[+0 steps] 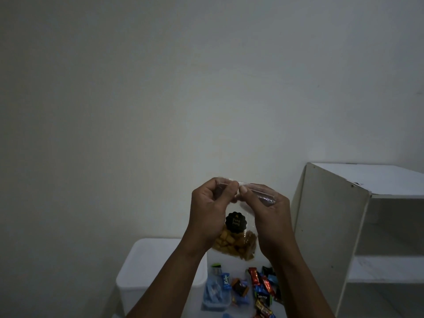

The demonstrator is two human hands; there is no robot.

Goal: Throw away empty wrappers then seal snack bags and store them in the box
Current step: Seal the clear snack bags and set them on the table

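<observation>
Head view: the left hand and right hand hold a clear snack bag raised in front of the wall, above the table. Each hand pinches the bag's top zip strip between thumb and fingers, with the two thumbs nearly touching. Yellow-brown snack pieces fill the lower part of the bag under a round black label. In the dim light it cannot be told whether the strip is pressed closed. Below, a white box stands at the left, just beside a blue tray and scattered wrapped candies. A white shelf unit stands at the right.
</observation>
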